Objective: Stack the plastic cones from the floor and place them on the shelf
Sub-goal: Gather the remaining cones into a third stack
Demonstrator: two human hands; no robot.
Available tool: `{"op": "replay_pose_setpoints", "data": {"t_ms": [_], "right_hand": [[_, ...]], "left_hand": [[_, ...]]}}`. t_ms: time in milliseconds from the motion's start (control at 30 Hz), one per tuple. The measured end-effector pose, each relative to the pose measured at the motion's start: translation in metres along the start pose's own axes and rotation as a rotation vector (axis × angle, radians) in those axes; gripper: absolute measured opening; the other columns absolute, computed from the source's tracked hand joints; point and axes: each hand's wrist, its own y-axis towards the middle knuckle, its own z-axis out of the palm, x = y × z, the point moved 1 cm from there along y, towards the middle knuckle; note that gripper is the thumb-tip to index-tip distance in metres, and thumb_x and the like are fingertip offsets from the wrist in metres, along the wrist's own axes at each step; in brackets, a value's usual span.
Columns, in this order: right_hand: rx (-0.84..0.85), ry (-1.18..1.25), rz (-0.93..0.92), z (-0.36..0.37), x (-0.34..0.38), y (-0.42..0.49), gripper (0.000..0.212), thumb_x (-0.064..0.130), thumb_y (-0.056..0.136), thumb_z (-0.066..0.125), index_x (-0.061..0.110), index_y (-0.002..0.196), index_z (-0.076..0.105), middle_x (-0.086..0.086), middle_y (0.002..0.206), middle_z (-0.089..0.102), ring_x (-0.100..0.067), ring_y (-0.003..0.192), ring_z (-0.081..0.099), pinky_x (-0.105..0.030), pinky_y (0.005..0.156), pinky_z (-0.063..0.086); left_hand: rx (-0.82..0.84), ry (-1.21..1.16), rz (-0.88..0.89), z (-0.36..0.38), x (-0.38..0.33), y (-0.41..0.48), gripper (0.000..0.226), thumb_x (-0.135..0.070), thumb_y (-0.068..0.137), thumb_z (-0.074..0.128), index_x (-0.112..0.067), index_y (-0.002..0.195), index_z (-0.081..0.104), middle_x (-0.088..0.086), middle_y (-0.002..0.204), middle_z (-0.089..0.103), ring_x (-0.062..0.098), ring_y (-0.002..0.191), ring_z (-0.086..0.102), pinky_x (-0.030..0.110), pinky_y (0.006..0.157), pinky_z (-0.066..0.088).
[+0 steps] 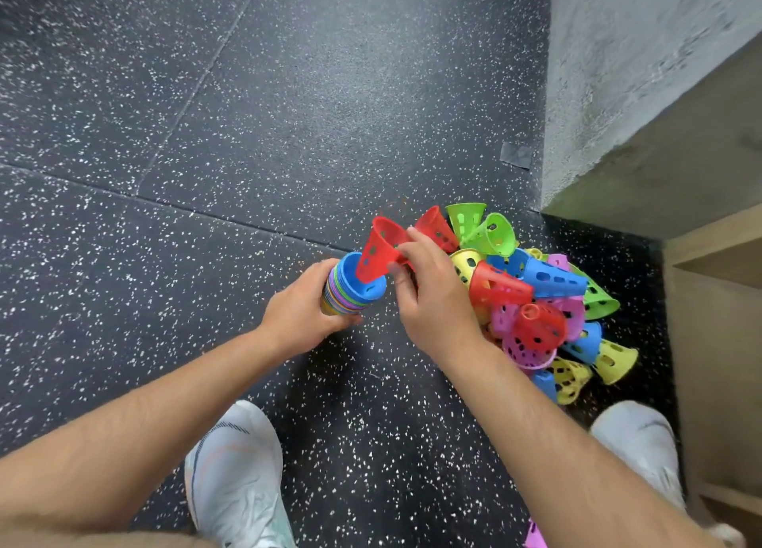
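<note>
Head view: my left hand (301, 304) grips the nested stack (350, 290) to steady it, my right hand (433, 296) pinches a red cone (381, 248), tip-down, for nesting; loose cones (544, 283) heaped at the floor's (247, 135) right edge beside the shelf (709, 283).

Soft, even light — a pale sheen on the floor (354, 77), faint shadows; wide-angle stretch at the edges — lower corners slightly blurred.
</note>
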Motion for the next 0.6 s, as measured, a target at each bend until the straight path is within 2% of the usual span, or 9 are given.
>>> {"op": "replay_pose_setpoints", "data": {"t_ms": [100, 200, 333, 400, 500, 533, 600], "right_hand": [[0.139, 0.018, -0.029, 0.003, 0.008, -0.023, 0.029, 0.023, 0.092, 0.062, 0.009, 0.117, 0.062, -0.011, 0.131, 0.06, -0.025, 0.135, 0.046, -0.041, 0.114, 0.035], [0.27, 0.017, 0.064, 0.001, 0.012, -0.045, 0.041, 0.035, 0.089, 0.064, 0.017, 0.124, 0.055, 0.001, 0.138, 0.054, -0.017, 0.147, 0.029, -0.027, 0.119, 0.025], [0.164, 0.122, 0.131, -0.02, 0.008, -0.05, 0.046, 0.03, 0.087, 0.064, 0.019, 0.129, 0.05, 0.002, 0.157, 0.033, 0.0, 0.146, 0.023, -0.012, 0.117, 0.015], [0.095, 0.047, 0.141, -0.033, -0.001, -0.045, 0.046, 0.026, 0.088, 0.063, 0.016, 0.132, 0.051, -0.001, 0.156, 0.036, -0.005, 0.146, 0.028, -0.019, 0.119, 0.019], [0.013, -0.281, 0.133, -0.05, -0.024, -0.037, 0.051, 0.02, 0.086, 0.059, 0.014, 0.136, 0.053, -0.01, 0.149, 0.045, -0.029, 0.138, 0.04, -0.045, 0.116, 0.033], [0.032, -0.408, 0.15, -0.058, -0.031, -0.033, 0.053, 0.019, 0.085, 0.058, 0.016, 0.138, 0.053, -0.012, 0.147, 0.046, -0.033, 0.135, 0.04, -0.049, 0.112, 0.035], [0.151, -0.628, 0.233, -0.071, -0.044, -0.025, 0.059, 0.019, 0.087, 0.059, 0.024, 0.144, 0.046, -0.014, 0.148, 0.041, -0.035, 0.135, 0.037, -0.048, 0.112, 0.034]], "left_hand": [[0.015, -0.048, 0.024, 0.003, -0.005, -0.001, 0.076, -0.062, 0.066, 0.081, -0.046, 0.133, 0.05, -0.029, 0.128, 0.057, 0.002, 0.118, 0.06, 0.038, 0.103, 0.048], [0.038, -0.053, 0.041, 0.01, -0.017, -0.004, 0.077, -0.062, 0.061, 0.072, -0.046, 0.133, 0.051, -0.027, 0.128, 0.06, 0.003, 0.119, 0.06, 0.037, 0.102, 0.048], [0.067, -0.117, 0.063, 0.017, -0.035, -0.009, 0.071, -0.067, 0.055, 0.067, -0.05, 0.123, 0.053, -0.032, 0.117, 0.062, -0.009, 0.106, 0.06, 0.028, 0.096, 0.048], [0.087, -0.136, 0.066, 0.021, -0.04, -0.011, 0.067, -0.064, 0.057, 0.076, -0.05, 0.12, 0.055, -0.033, 0.112, 0.064, -0.014, 0.101, 0.061, 0.026, 0.095, 0.05], [0.112, -0.112, 0.084, 0.027, -0.045, -0.013, 0.071, -0.049, 0.065, 0.09, -0.045, 0.128, 0.056, -0.025, 0.117, 0.067, -0.005, 0.106, 0.064, 0.036, 0.102, 0.052], [0.118, -0.105, 0.092, 0.03, -0.047, -0.014, 0.073, -0.05, 0.065, 0.09, -0.045, 0.129, 0.056, -0.025, 0.118, 0.067, -0.004, 0.107, 0.064, 0.037, 0.102, 0.051], [0.132, -0.101, 0.104, 0.034, -0.052, -0.016, 0.073, -0.05, 0.064, 0.091, -0.044, 0.128, 0.056, -0.024, 0.117, 0.067, -0.003, 0.107, 0.064, 0.036, 0.102, 0.051]]}}
